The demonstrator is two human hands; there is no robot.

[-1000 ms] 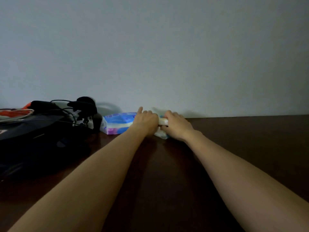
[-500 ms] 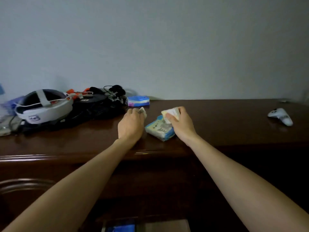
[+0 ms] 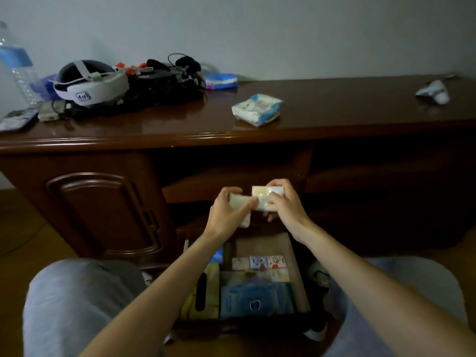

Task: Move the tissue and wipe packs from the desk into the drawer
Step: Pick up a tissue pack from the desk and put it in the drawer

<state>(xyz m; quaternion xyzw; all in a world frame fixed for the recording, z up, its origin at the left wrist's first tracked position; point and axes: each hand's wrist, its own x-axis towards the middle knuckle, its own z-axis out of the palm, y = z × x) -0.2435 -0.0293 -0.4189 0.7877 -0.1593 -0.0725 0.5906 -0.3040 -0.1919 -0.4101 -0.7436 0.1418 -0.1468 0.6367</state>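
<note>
Dim light falls on a plain pale wall behind my dark wooden desk, whose glossy top runs across the upper half of the view. On it, near the front edge, a blue-and-white wipe pack lies flat, and farther back by the wall sits a blue and purple tissue pack. To the left of that is a tangle of black cables and gear, a white headset and a clear water bottle at the far left. A white controller rests alone at the right end, well apart from the rest.

Below the desk's edge I hold both hands up over the open drawer. My left hand is closed around a small white pack, thumb across its front, with the pack's lower end showing under my palm. My right hand pinches a small pale yellow pack between thumb and fingers. The two packs touch where my hands meet.

The drawer sits between my knees, in grey trousers. It already holds a yellow-green tissue box along its left side, a blue pack at the front, and a row of little square packets behind it. The back of the drawer shows bare wood.
</note>
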